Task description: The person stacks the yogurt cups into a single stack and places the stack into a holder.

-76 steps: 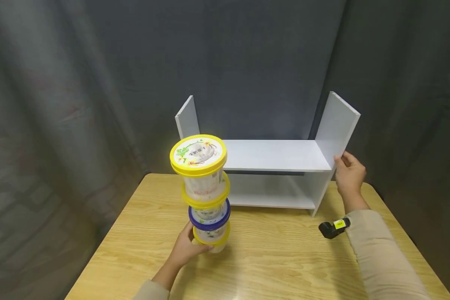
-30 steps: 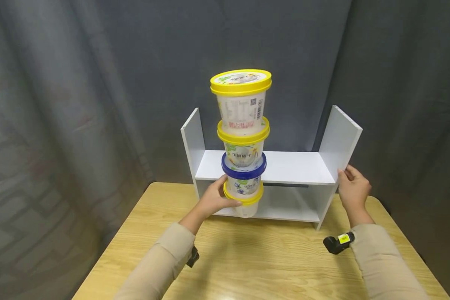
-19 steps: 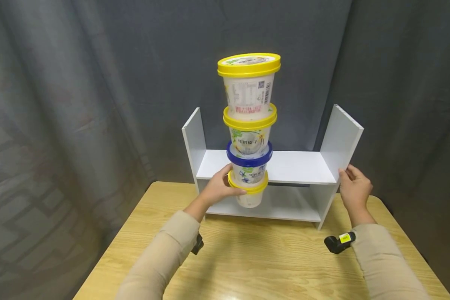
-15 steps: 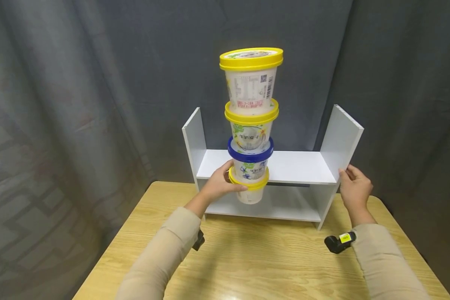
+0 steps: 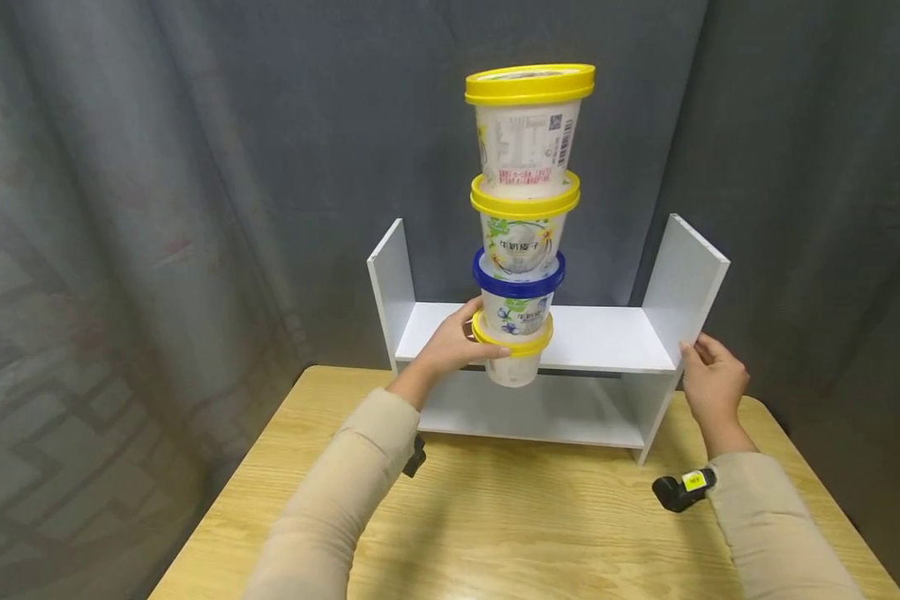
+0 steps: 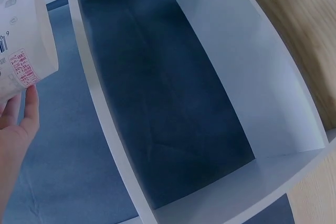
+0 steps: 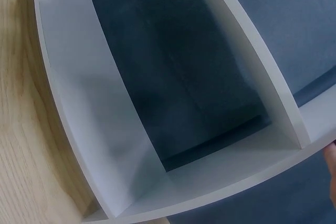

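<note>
My left hand (image 5: 450, 346) grips the bottom tub (image 5: 513, 371) of a tall stack, thumb across its front near the yellow lid. Above it sit a blue-lidded tub (image 5: 516, 312) and two yellow-lidded ones, the top tub (image 5: 528, 146) highest; the column leans slightly right. The stack is in the air, in front of the white shelf's upper board (image 5: 603, 337) as the head view sees it. In the left wrist view the held tub's printed wall (image 6: 26, 40) and my fingertips show at the left edge. My right hand (image 5: 712, 379) pinches the front edge of the shelf's right side panel (image 5: 686, 275).
The two-tier shelf stands at the back of a wooden table (image 5: 510, 517), its left side panel (image 5: 392, 279) rising above the upper board. Below is the lower board (image 5: 570, 417). A grey curtain (image 5: 307, 125) hangs close behind. Each wrist carries a small black camera (image 5: 678, 493).
My left hand has raised the stack from low over the table's left-centre, up, forward and to the right, to the shelf front. My right hand stays at the right panel.
</note>
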A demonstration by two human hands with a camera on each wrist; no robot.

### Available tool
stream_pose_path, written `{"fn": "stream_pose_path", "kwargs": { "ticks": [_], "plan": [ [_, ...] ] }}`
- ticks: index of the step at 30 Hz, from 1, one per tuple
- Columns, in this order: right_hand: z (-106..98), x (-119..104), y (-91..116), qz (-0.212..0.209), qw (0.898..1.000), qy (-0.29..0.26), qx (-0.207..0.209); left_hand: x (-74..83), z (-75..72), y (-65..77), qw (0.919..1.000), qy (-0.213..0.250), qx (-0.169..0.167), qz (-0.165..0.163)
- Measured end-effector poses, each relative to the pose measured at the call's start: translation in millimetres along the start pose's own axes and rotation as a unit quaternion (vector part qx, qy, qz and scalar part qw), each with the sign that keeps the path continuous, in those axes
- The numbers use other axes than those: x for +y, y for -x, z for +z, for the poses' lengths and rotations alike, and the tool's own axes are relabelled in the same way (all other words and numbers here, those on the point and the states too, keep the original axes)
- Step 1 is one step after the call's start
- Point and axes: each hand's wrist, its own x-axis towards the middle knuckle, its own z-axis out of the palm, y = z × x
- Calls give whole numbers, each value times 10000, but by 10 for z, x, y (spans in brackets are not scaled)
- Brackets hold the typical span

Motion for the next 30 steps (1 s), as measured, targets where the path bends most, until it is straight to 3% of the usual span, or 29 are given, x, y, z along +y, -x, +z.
{"fn": "stream_pose_path", "kwargs": {
  "ticks": [2, 3, 5, 9, 10, 11, 12, 15, 17, 19, 20, 22, 26, 29, 30],
  "plan": [
    [-14, -280, 136, 151, 9982, 578, 42, -63, -2, -84, 9999, -101, 79, -25],
    [-14, -290, 131, 201, 9980, 598, 25, -95, -2, -123, 9998, -163, 112, -32],
    [18, 64, -72, 71, 10000, 32, -23, -130, 8, -178, 9995, -231, 185, -59],
    [16, 195, -139, 60, 9998, -181, -38, -198, 30, -252, 9987, -333, 373, -132],
    [6, 122, -90, 36, 9999, -132, -60, -217, 36, -266, 9984, -344, 418, -136],
    [-34, -205, 112, 118, 9997, 214, -3, -231, 43, -276, 9981, -370, 464, -151],
    [-48, -377, 199, 237, 9983, 538, -31, -249, 49, -285, 9978, -397, 508, -170],
    [-58, -544, 309, 291, 9968, 741, -35, -293, 60, -305, 9968, -416, 624, -262],
    [-78, -540, 361, 215, 9971, 729, 93, -298, 63, -293, 9963, -466, 655, -318],
    [-93, -446, 358, 164, 9980, 583, 194, -294, 67, -280, 9957, -505, 691, -344],
    [-95, -287, 302, 28, 9996, 159, 246, -290, 68, -272, 9954, -538, 717, -343],
    [-105, -19, 197, -102, 9993, -179, 326, -278, 70, -259, 9948, -594, 770, -310],
    [-102, 672, -100, -258, 9924, -1089, 508, -262, 71, -251, 9943, -649, 811, -237],
    [-101, 799, -143, -287, 9921, -1081, 560, -273, 68, -267, 9937, -692, 837, -292],
    [-107, 742, -113, -276, 9939, -915, 552, -278, 67, -273, 9933, -706, 852, -320]
  ]
}}
